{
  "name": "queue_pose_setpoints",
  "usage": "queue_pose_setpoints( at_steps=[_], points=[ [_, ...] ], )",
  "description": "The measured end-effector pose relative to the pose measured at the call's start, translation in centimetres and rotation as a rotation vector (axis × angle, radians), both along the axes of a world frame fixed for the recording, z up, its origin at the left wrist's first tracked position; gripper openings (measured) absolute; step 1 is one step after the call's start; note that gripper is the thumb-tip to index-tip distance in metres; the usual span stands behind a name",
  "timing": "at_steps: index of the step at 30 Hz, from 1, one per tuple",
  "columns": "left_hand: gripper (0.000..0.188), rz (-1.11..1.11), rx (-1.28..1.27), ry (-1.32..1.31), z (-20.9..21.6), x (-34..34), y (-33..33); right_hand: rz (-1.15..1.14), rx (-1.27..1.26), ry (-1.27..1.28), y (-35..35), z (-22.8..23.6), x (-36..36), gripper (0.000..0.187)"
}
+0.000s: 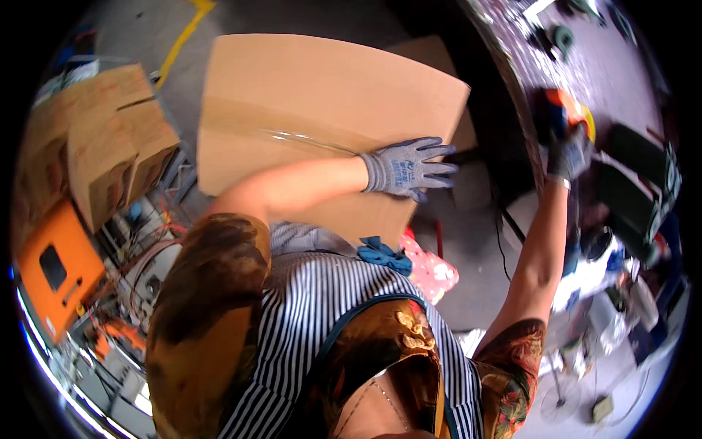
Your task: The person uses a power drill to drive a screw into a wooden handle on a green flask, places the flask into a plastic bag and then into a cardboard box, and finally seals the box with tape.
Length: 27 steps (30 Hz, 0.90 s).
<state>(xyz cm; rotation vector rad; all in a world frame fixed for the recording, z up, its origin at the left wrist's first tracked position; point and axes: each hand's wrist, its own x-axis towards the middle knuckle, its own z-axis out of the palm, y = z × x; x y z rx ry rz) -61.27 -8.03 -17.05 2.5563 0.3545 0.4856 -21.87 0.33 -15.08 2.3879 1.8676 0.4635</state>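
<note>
A large cardboard box is in front of me, with a strip of shiny packing tape across its top. My left hand, in a grey glove with dark fingertips, lies on the box near its right edge, fingers spread. Out to the right, my gloved right hand is closed around an orange, dark blue and yellow tool that looks like a tape dispenser. It is at the edge of a table covered in shiny wrap. Blur and the hand hide part of the dispenser.
Cardboard cartons are stacked at the left, by an orange machine panel and hoses. Dark green parts lie on the right. A yellow line marks the floor at the far left. A thin black cable hangs below the table.
</note>
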Motion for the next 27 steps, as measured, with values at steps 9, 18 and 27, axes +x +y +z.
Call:
queue_pose_setpoints(
  at_steps=[9, 18, 27],
  points=[
    [0.073, 1.965, -0.483, 0.271, -7.3, -46.7, -2.0, -0.360, -0.274, 1.513, -18.4, -3.4, -26.5, 0.066],
    [0.062, 1.802, -0.638, 0.134, -3.9, -41.7, -0.4, -0.497, 0.020, 1.441, -19.9, -7.2, -26.7, 0.051],
    [0.054, 1.874, -0.669, -0.156, -1.1, -43.2, -4.1, -0.462, -0.044, 1.230, -20.2, -3.3, -29.1, 0.059]
  ],
)
